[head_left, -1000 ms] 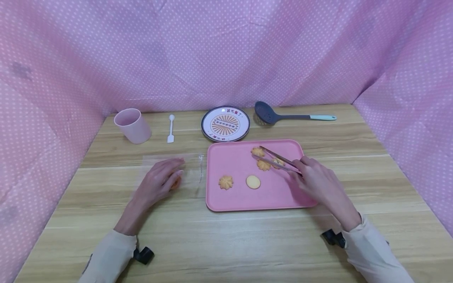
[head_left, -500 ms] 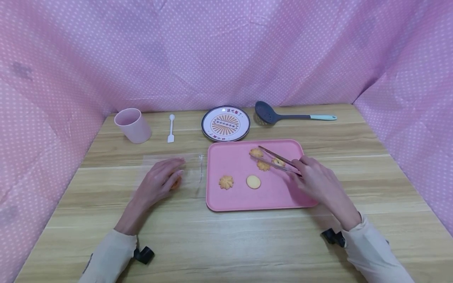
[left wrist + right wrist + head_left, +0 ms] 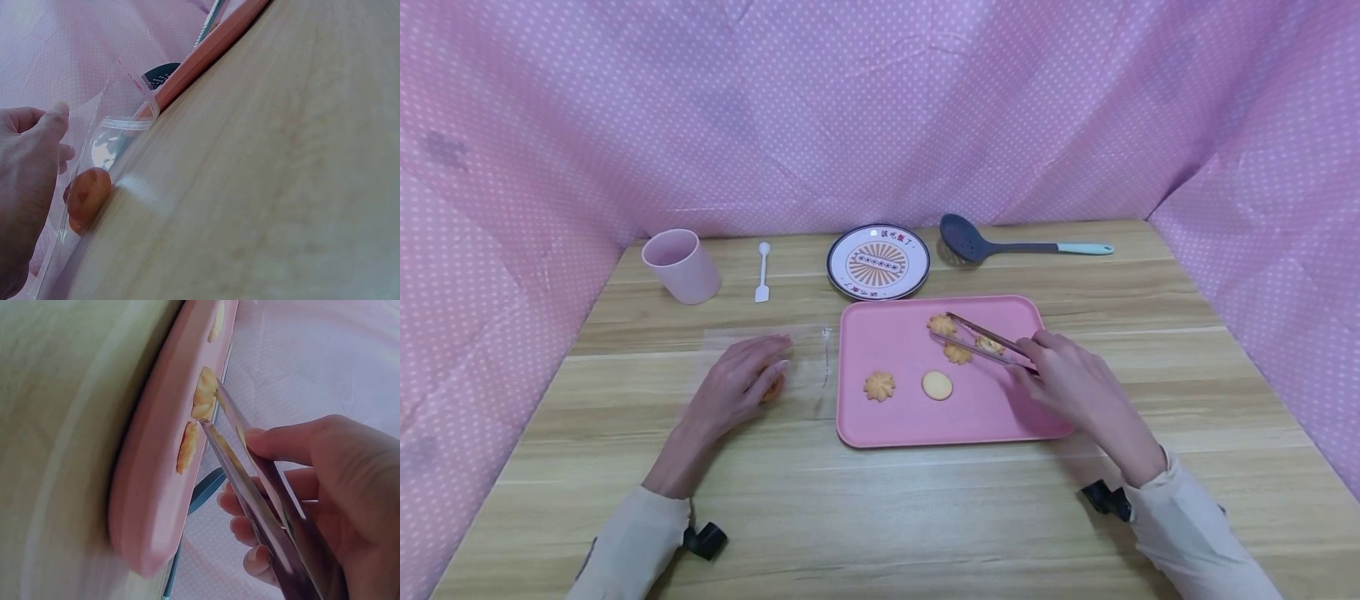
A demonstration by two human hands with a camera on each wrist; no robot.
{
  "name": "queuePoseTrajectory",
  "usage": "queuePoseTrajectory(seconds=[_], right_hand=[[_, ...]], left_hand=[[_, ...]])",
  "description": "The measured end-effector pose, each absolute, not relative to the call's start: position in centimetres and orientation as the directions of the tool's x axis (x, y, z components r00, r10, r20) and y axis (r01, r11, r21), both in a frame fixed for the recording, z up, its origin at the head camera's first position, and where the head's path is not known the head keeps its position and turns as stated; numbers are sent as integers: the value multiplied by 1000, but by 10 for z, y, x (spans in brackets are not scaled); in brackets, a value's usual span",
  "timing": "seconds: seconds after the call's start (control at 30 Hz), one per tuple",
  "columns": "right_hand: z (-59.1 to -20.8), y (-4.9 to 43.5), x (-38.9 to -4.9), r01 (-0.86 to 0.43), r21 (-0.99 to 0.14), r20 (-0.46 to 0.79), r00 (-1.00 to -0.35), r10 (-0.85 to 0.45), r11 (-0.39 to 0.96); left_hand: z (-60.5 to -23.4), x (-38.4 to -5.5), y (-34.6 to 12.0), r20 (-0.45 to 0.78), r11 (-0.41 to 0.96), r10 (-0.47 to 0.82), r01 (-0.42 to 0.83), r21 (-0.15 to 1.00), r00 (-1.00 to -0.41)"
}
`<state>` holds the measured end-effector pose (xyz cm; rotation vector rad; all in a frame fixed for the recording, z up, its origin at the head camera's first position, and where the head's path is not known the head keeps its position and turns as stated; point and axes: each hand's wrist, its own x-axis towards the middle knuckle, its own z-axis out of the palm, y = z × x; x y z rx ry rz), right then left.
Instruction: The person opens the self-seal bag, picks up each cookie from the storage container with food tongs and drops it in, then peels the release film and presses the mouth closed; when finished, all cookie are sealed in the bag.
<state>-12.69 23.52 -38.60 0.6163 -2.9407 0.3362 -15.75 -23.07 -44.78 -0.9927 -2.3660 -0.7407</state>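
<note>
My left hand [image 3: 736, 383] pinches the upper film of a clear plastic bag [image 3: 808, 362] lying left of the tray. In the left wrist view the bag's mouth gapes toward the tray, with an orange-brown, ring-like snack [image 3: 90, 195] inside. My right hand [image 3: 1071, 379] holds metal tongs [image 3: 250, 500] over the pink tray [image 3: 887, 429]. Their tips are at either side of a flower-shaped cookie [image 3: 942, 324]. Close by lie another flower-shaped cookie [image 3: 958, 353], partly behind the tongs, and a dark-specked cookie [image 3: 991, 344]. A round cookie [image 3: 937, 386] and a flower-shaped one [image 3: 879, 386] sit nearer the front.
Behind the tray stands a patterned plate [image 3: 877, 262], close to its back rim. A slotted spoon [image 3: 967, 240] lies at the back right. To the left are a pink cup [image 3: 683, 267] and a small white spatula [image 3: 763, 271]. Pink dotted cloth [image 3: 850, 117] surrounds the table.
The tongs have shifted slightly left, and the flower-shaped cookie at their tips has moved a little left too. My left hand has stayed in place on the bag.
</note>
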Motion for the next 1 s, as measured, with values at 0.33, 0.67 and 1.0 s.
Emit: queuePoseTrajectory(seconds=[0.33, 0.67, 1.0], right_hand=[[-390, 236, -128, -447, -132, 215, -884, -415, 885], [-392, 234, -128, -463, -130, 226, -875, -428, 877], [-392, 224, -129, -493, -132, 231, -859, -457, 860]], left_hand=[[-446, -156, -230, 587, 606, 493, 738, 298, -642], [-447, -156, -229, 584, 608, 491, 734, 302, -647], [-448, -157, -230, 601, 595, 497, 750, 290, -626]])
